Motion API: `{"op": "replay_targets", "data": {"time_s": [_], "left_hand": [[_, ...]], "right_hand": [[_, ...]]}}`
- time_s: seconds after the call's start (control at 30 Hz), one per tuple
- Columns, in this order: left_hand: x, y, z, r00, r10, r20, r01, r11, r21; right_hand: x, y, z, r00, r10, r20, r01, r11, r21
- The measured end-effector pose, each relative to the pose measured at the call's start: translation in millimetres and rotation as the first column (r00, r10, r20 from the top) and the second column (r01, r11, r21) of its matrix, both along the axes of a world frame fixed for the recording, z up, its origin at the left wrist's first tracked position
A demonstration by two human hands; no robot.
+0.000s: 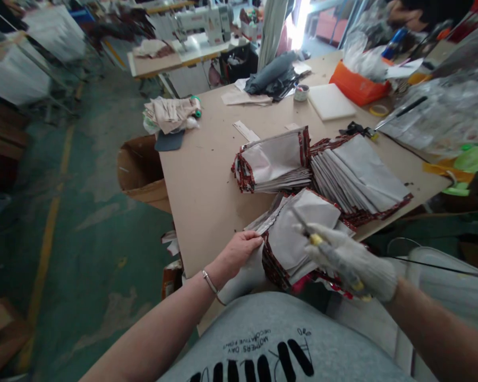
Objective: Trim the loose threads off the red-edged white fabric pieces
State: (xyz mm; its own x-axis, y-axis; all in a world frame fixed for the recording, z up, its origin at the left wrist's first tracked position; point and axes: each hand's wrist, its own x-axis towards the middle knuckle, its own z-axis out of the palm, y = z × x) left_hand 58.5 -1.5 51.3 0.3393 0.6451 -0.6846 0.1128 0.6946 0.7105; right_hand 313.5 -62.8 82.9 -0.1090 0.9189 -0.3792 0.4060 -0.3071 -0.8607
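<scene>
A tan surface (207,183) stands on a green floor (91,249) marked with a yellow line (50,239); a white sewing machine (205,24) sits beyond. On it, an orange container (354,87) holds clear plastic (362,58); by its left edge an open cardboard box (155,193) is dark inside. At the near edge, the left hand (239,252) pinches the nearest cloth stack (295,233); the gloved right hand (354,260) grips a blurred tool (316,240) above it

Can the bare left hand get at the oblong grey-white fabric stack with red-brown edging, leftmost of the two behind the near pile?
Probably yes: bare beige tabletop leaves the left side of the fabric stack free. But the left hand would likely first have to release the near fabric pile.
</scene>
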Motion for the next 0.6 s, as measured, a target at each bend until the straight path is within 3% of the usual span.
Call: {"op": "replay_targets", "data": {"time_s": [0.07, 0.13, 0.3, 0.6], "left_hand": [[-1.9, -2.7, -1.3, 1.000, 0.024, 0.007, -0.023, 0.999, -0.022], [-2.5, -4.2, -2.5, 0.999, 0.035, 0.010, -0.035, 0.999, -0.012], [-1.7, -6.3, -6.6, 0.998, 0.059, 0.000, -0.059, 0.998, 0.005], [-2.2, -13.5, -9.0, 0.997, 0.075, 0.033, -0.075, 0.997, 0.003]], "right_hand": [[-25.6, -22.3, -10.2, 0.981, 0.179, -0.080, -0.189, 0.974, -0.129], [-40.0, -36.1, -21.9, 0.955, 0.238, -0.179, -0.268, 0.950, -0.163], [-46.4, -41.8, -45.3, 0.922, 0.225, -0.315, -0.277, 0.952, -0.132], [-63.6, -28.0, -54.5, 0.952, 0.193, -0.238, -0.221, 0.971, -0.095]]}}
